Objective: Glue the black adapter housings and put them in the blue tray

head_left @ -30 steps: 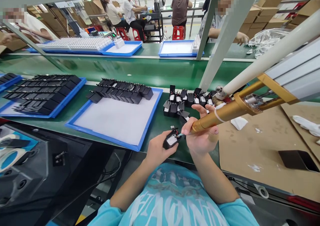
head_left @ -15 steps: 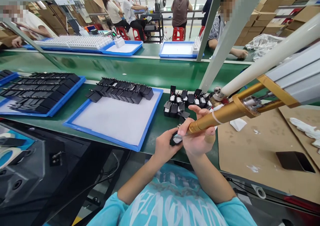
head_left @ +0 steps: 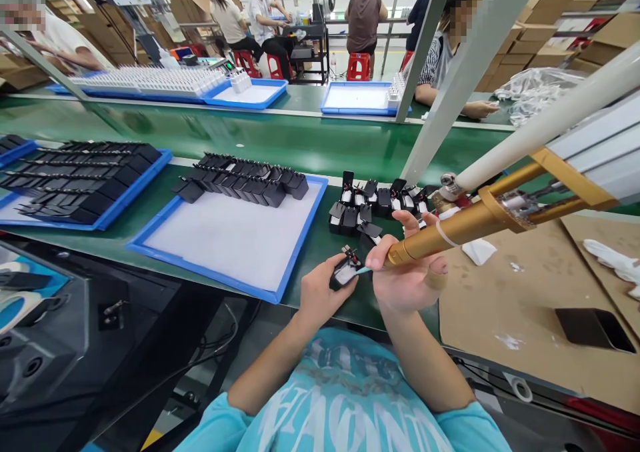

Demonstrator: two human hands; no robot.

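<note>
At the green surface's (head_left: pixel 310 149) near edge, the left hand (head_left: pixel 320 293) grips a small black plastic housing (head_left: pixel 343 274). The right hand (head_left: pixel 410 277), closed round a gold metal dispensing pen (head_left: pixel 450 229), touches its tip to it. Rows on the blue-rimmed white tray (head_left: pixel 210 275) look done, and a cluster of open black housings (head_left: pixel 370 205) looks undone.

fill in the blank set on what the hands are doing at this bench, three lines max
1. The left hand holds a small ____ part.
2. The right hand grips a long ____-coloured tool, its tip at that part.
3. The tray beside the left hand has a ____ rim.

Missing words: black; gold; blue
</note>
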